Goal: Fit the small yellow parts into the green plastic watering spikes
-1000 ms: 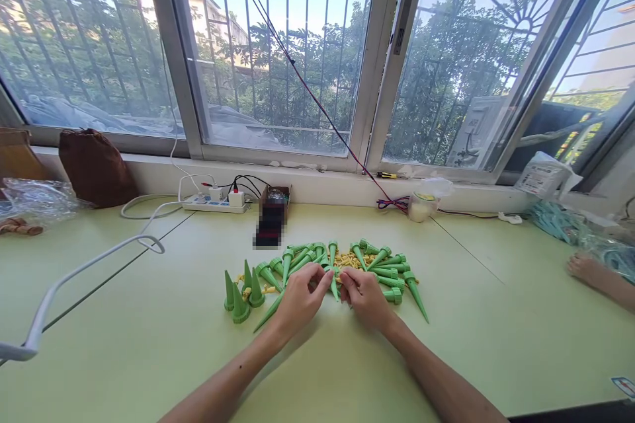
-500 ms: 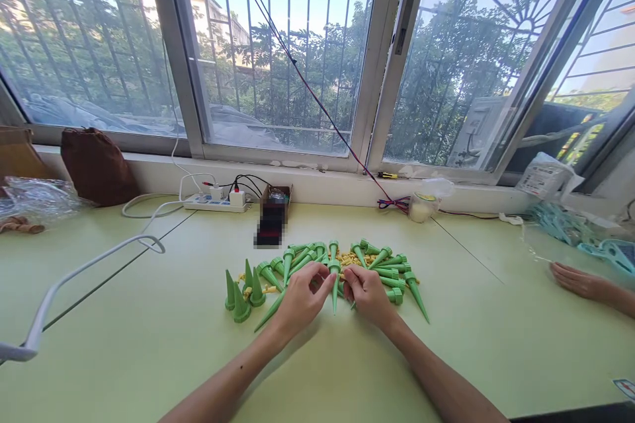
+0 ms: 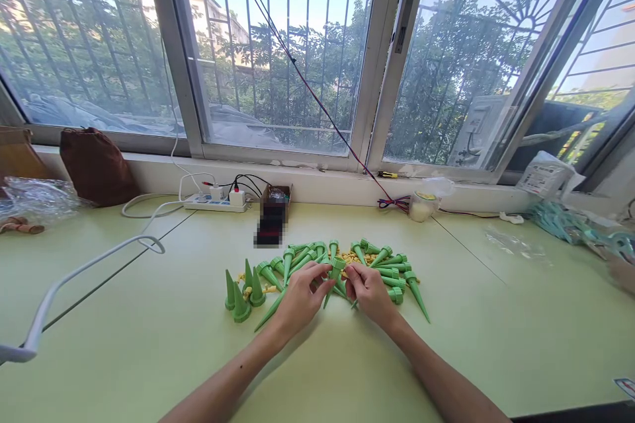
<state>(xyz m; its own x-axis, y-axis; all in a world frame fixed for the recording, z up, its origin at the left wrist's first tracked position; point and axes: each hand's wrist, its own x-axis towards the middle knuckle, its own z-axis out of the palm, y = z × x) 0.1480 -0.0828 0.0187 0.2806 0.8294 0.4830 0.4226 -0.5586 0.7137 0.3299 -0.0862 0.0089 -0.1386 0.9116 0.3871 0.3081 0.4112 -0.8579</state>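
In front of me my left hand [image 3: 303, 296] grips a green plastic watering spike [image 3: 333, 280] near its wide capped end; its tip points down toward the table. Close on the other side is my right hand [image 3: 368, 293], thumb and forefinger pinched on a small yellow piece [image 3: 343, 273] against the spike's cap. Green spikes [image 3: 391, 273] lie in a loose heap behind and beside both hands, with small yellow pieces [image 3: 350, 256] among them. To the left, several spikes [image 3: 241, 307] stand upright on their caps.
A white power strip [image 3: 215, 203], a small open box [image 3: 282, 195] and a plastic jar [image 3: 423, 207] line the window side. A white cable arm [image 3: 44, 310] crosses at left. Far right, a co-worker's blurred hand [image 3: 621, 271] is near teal items [image 3: 565, 228] and clear plastic wrap [image 3: 516, 246].
The held spike has tilted, its tip swinging left, and its cap has risen slightly. The co-worker's hand has shifted right toward the teal items, and clear plastic now lies flat on the table there.
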